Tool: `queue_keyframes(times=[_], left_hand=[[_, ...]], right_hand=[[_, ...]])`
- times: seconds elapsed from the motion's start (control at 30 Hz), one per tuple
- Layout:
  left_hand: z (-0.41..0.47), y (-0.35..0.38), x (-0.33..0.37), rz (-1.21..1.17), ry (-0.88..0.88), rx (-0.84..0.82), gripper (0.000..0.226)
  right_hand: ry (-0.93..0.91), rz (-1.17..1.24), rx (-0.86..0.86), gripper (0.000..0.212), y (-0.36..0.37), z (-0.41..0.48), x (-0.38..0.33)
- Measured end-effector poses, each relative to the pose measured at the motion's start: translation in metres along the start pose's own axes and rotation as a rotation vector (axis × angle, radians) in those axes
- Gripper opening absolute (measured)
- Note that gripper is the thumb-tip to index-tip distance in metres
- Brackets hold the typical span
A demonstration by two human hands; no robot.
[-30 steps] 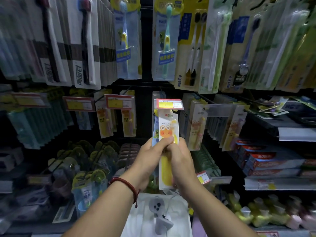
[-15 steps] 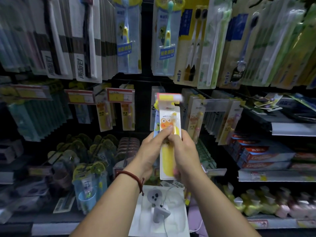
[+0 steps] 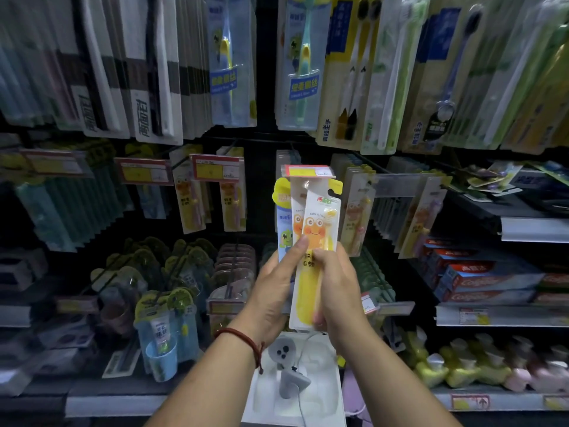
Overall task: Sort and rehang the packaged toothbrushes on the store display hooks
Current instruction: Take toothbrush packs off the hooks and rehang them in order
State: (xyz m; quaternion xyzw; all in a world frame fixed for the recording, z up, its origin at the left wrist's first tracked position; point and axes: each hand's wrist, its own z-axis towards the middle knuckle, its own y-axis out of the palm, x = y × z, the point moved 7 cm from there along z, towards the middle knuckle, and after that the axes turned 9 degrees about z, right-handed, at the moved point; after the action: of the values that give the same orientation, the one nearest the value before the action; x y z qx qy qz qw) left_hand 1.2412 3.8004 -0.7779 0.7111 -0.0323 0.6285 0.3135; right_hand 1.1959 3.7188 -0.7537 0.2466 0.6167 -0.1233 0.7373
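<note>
Holding three toothbrush packs (image 3: 295, 211) fanned upright between my hands, I judge the sorting partway: full rows hang all around, but these are not yet hung. My left hand (image 3: 271, 291) curls round the stack; my right hand (image 3: 335, 285) pinches the front yellow pack (image 3: 321, 217). They're flat, glossy blister plastic on stiff card with notched tabs, just under the price tag (image 3: 308, 171) above my fingers.

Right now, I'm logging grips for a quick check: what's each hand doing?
Left hand: closed, holding the toothbrush packs from the left.
Right hand: closed, gripping the front yellow pack.
</note>
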Motion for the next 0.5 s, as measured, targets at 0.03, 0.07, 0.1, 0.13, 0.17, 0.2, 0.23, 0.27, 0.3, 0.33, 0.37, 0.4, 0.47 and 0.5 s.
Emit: queue_keyframes(times=[0.03,0.07,0.1,0.13,0.17,0.2,0.23,0.27,0.3,0.33,0.37,0.4,0.47,0.5], left_hand=[[-0.001,-0.001,-0.002,-0.025,-0.005,0.009,0.048],[-0.003,-0.003,-0.004,-0.05,-0.008,0.022,0.049],[-0.005,-0.005,-0.007,-0.07,-0.007,0.036,0.049],[-0.007,-0.007,-0.008,-0.078,-0.006,0.05,0.047],[-0.01,-0.01,-0.01,-0.075,-0.002,0.066,0.044],[-0.012,-0.014,-0.011,-0.069,0.0,0.086,0.041],[-0.015,-0.018,-0.011,-0.066,0.002,0.102,0.039],[-0.018,-0.022,-0.011,-0.068,-0.001,0.114,0.039],[-0.02,-0.027,-0.012,-0.073,-0.01,0.121,0.039],[-0.022,-0.033,-0.012,-0.078,-0.021,0.135,0.04],[-0.025,-0.039,-0.012,-0.084,-0.028,0.151,0.04],[-0.027,-0.046,-0.011,-0.093,-0.028,0.17,0.041],[-0.03,-0.061,-0.011,-0.121,-0.024,0.208,0.045],[-0.031,-0.069,-0.01,-0.134,-0.024,0.222,0.047]], right_hand=[[0.022,0.008,-0.001,0.04,0.0,-0.001,0.002],[0.045,0.008,-0.005,0.036,0.0,-0.003,0.003],[0.069,0.01,-0.011,0.029,0.0,-0.004,0.005],[0.095,0.018,-0.017,0.022,0.0,-0.005,0.008],[0.12,0.026,-0.019,0.018,0.0,-0.006,0.011],[0.139,0.027,-0.017,0.015,0.0,-0.008,0.012],[0.15,0.027,-0.007,0.014,0.001,-0.01,0.013],[0.155,0.028,0.009,0.013,0.001,-0.011,0.014],[0.166,0.034,0.023,0.014,0.003,-0.012,0.015],[0.184,0.04,0.03,0.015,0.005,-0.014,0.018],[0.198,0.044,0.024,0.015,0.009,-0.015,0.019],[0.206,0.043,0.007,0.016,0.014,-0.016,0.02],[0.2,0.027,-0.036,0.014,0.027,-0.015,0.023],[0.191,0.022,-0.06,0.013,0.034,-0.015,0.025]])
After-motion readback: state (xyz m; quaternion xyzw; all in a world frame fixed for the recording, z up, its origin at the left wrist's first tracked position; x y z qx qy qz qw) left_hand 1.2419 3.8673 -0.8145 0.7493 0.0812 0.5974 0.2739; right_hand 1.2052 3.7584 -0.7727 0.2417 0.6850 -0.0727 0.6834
